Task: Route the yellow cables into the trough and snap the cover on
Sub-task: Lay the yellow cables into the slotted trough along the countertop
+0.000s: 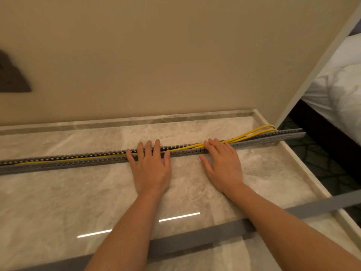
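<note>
A long grey slotted trough [78,162] lies across the marble table from left to right. Yellow cables [252,133] run inside it on the left and middle, then rise out of it on the right and loop at the far right end. My left hand [150,165] lies flat with straight fingers pressing on the trough's middle. My right hand [222,161] lies flat beside it, its fingertips on the cables where they leave the trough. A flat grey cover strip [322,206] lies nearer me, under my forearms, running diagonally across the table.
The marble table [58,202] has a raised rim at the back and right. A beige wall [156,55] stands right behind it. To the right are a drop to dark patterned carpet [322,163] and a bed with white linen [340,90].
</note>
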